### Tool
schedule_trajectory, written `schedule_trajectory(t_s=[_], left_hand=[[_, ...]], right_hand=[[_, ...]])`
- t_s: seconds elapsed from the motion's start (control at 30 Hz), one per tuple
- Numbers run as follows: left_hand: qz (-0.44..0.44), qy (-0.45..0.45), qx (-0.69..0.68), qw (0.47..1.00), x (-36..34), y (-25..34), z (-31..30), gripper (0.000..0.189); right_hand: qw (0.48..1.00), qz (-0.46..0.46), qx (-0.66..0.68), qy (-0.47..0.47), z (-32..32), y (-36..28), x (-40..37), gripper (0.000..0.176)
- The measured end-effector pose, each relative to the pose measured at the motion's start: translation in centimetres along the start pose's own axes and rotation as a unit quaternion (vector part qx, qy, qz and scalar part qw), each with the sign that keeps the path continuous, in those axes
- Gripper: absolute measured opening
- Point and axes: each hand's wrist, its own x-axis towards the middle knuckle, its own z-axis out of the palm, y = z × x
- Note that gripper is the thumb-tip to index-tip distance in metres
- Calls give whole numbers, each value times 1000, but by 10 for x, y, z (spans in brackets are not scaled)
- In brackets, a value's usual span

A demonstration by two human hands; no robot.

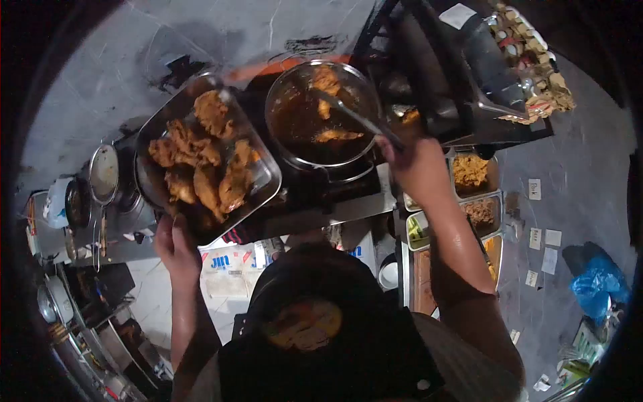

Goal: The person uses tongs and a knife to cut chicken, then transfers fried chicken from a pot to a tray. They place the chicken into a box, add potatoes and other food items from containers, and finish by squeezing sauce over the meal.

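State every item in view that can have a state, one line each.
Rectangular silver metal tray: uncovered, loaded, gripped by the left hand.
Golden-brown fried pieces: browned, piled in the tray.
Round silver metal pot: uncovered, holding dark liquid and browned pieces.
Long metal utensil: gripped by the right hand, tip over the pot.
Blue plastic bag: crumpled.

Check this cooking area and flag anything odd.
Dark, ragged marks stain the grey surface behind the pot, perhaps scorching or grease; I can't tell which. The tray of fried pieces sits askew beside the pot, left hand at its edge.
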Motion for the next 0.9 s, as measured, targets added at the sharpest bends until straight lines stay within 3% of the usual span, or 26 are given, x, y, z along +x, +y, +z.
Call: schedule_trajectory(t_s=[0.03, 0.07, 0.1, 0.17, 0.2, 0.23, 0.27, 0.3, 0.37, 0.4, 0.43, 0.5, 0.53, 0.57, 0.63, 0.67, 0.7, 0.77, 0.83, 0.9], left_hand=[[-60, -19, -26, 998, 0, 5, -1, 21], [-24, -25, 10, 999, 0, 6, 3, 19], [123, -21, 148, 981, 3, -19, 1, 18], [24, -37, 37, 998, 4, -6, 12, 18], [-17, -46, 32, 998, 3, -1, 15, 19], [-58, -56, 24, 996, 4, 3, 19, 21], [-38, -56, -3, 998, 6, 6, 27, 18], [-18, -58, -31, 998, 10, 10, 35, 17], [-21, -64, -49, 997, 11, 17, 40, 17], [-55, -72, -74, 993, 10, 16, 41, 17], [-89, -80, -100, 988, 9, 14, 42, 17], [-72, -89, -111, 987, 9, 3, 41, 17], [-62, -84, -81, 991, 7, -7, 38, 17], [-54, -82, -52, 994, 6, -11, 35, 18], [-43, -77, -41, 995, 2, -8, 30, 18], [-30, -70, -27, 997, 0, -7, 27, 18], [-45, -51, -79, 995, -5, -19, 25, 18], [-101, -78, -30, 991, -8, -12, 11, 18], [-66, -74, -29, 995, -9, -14, 9, 18], [-33, -61, -21, 997, -12, -16, 3, 18]], right_hand=[[1000, 23, -13, -11, -2, -1, -1, 25], [1000, 5, -7, -5, 3, 8, 3, 28], [1000, -3, 4, -8, -1, 11, 1, 28], [995, 55, 87, -15, -18, 1, -2, 31], [994, 46, 95, -21, -22, -3, -3, 31], [981, 11, 193, 3, -26, -6, -5, 32], [957, -21, 288, 29, -30, -12, -6, 33], [956, -25, 292, 27, -34, -22, -7, 33], [975, -44, 206, -65, -48, -46, -8, 33], [990, -48, 82, -108, -57, -66, -4, 33], [990, -49, 79, -108, -63, -70, -3, 33], [978, 21, 114, -173, -73, -72, 0, 40], [982, -53, 151, -99, -79, -59, 1, 43], [983, -52, 146, -99, -87, -53, 4, 43], [992, -96, -54, -61, -106, -48, 13, 43], [989, -15, -87, -120, -112, -62, 17, 41], [989, -10, -92, -118, -107, -53, 24, 41], [956, -157, -199, -150, -77, -21, 39, 40], [939, -229, -214, -143, -46, -10, 47, 41], [928, -192, -263, -183, -14, -6, 60, 40]])
